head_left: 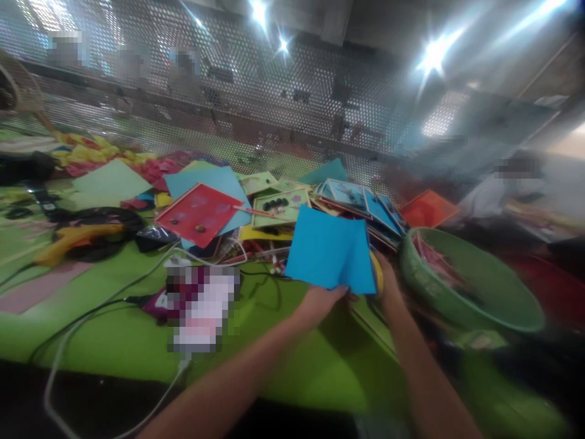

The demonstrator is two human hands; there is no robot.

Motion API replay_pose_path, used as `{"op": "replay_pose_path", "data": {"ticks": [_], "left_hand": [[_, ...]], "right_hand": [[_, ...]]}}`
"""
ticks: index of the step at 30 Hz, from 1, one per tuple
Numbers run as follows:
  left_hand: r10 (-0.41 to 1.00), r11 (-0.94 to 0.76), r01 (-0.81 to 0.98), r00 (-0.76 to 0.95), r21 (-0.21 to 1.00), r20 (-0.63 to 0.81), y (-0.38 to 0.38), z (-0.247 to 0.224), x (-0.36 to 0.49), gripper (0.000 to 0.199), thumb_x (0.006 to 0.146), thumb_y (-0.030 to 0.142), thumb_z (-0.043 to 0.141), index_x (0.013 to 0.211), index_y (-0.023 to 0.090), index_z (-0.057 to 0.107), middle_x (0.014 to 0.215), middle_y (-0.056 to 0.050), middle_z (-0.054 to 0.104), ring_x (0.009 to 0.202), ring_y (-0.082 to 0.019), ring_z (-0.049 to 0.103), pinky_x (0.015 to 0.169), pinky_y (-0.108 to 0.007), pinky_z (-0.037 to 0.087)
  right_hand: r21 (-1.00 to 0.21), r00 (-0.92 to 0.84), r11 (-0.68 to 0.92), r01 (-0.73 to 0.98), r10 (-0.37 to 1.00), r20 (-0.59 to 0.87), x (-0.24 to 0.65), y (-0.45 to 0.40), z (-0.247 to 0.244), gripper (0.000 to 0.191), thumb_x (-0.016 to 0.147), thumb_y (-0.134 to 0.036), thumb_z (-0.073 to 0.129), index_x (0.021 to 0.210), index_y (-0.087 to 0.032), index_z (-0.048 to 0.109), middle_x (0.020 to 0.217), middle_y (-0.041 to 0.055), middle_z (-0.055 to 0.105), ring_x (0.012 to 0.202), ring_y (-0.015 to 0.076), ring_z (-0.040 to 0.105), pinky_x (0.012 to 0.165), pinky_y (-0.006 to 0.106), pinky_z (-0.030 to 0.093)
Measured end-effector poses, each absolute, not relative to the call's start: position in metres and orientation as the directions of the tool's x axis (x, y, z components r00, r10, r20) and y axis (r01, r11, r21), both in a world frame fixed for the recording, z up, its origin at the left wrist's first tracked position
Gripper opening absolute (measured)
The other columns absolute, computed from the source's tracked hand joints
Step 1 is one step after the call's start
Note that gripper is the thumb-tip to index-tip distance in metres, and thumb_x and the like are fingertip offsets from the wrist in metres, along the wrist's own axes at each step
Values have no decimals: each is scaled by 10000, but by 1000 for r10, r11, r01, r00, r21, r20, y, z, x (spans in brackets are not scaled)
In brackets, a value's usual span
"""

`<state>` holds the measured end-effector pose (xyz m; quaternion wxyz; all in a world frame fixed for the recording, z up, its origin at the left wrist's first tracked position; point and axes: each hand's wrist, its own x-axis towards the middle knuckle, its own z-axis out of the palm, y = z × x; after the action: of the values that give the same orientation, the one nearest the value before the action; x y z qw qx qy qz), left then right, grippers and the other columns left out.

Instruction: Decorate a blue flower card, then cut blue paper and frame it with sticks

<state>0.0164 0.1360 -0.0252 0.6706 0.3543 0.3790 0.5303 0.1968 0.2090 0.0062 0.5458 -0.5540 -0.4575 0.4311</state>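
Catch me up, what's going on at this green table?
A person is holding a blue sheet over the green table. The left hand grips its bottom edge; the right hand is by its right edge, next to something yellow, partly hidden. Beyond lies a jumble including a red framed panel; a green basin sits to the right.

A perforated metal screen (265, 67) is stretching across the back of the room and appearing to slant down toward the right (its holes are blurring together in places), with brightness glinting through it at the upper left. Overhead, a grey ceiling (388, 42) is sitting in dimness while several white lamps (435, 56) are flaring into starry streaks. A pale wall (573, 143) is catching light at the right edge. In front, a bright green bench (119, 341) is spreading widely, darkness lying below its near edge.
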Motion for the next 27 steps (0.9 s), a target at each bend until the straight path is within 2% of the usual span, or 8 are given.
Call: {"op": "replay_pose_path", "data": {"ticks": [5,9,14,17,19,22,27], "left_hand": [[976,168,-392,195,904,-97,137,-28,17,339,750,404,874,932,137,771,865,-158,806,913,-321,768,1000,-519,578],[977,157,-344,192,926,-95,137,-27,14,288,796,420,814,859,139,793,891,-164,812,902,-312,763,1017,-513,567],[978,209,-263,69,942,-198,140,-17,2,268,823,432,771,755,175,804,890,-137,818,888,-303,756,1091,-513,513],[978,180,-330,-43,927,-205,144,-9,-4,225,800,395,770,751,177,795,845,-109,813,831,-271,753,1037,-479,543],[980,127,-399,-92,908,-178,145,-5,-7,207,775,372,767,734,170,782,820,-101,807,747,-242,734,931,-439,581],[981,80,-406,-129,910,-144,147,0,-11,236,778,379,741,693,161,768,791,-100,796,696,-210,706,826,-382,579],[981,70,-360,-144,930,-129,148,0,-19,254,803,397,726,698,169,765,783,-92,788,705,-197,697,809,-365,552]], "right_hand": [[-996,225,42,75,973,58,195,211,8,452,648,-667,732,793,-245,662,678,11,694,663,234,648,588,340,524],[-984,238,88,152,963,123,189,206,14,519,613,-701,772,828,-237,684,697,27,698,688,234,647,617,348,523],[-946,255,112,305,947,194,206,202,25,581,640,-701,794,955,-216,741,663,-4,649,608,196,583,593,337,493],[-893,286,118,434,922,261,228,204,32,571,652,-598,846,1082,-229,776,782,13,703,722,226,626,695,360,518],[-785,277,117,608,896,348,241,206,32,566,708,-517,833,1201,-245,768,921,45,752,831,261,660,778,384,523],[-537,171,93,838,891,421,249,212,25,555,797,-401,752,1333,-260,727,1061,78,778,909,293,687,839,409,519],[-247,-83,203,948,902,423,245,219,8,487,828,-260,668,1309,-273,751,1083,105,761,970,304,671,889,416,519]]}}
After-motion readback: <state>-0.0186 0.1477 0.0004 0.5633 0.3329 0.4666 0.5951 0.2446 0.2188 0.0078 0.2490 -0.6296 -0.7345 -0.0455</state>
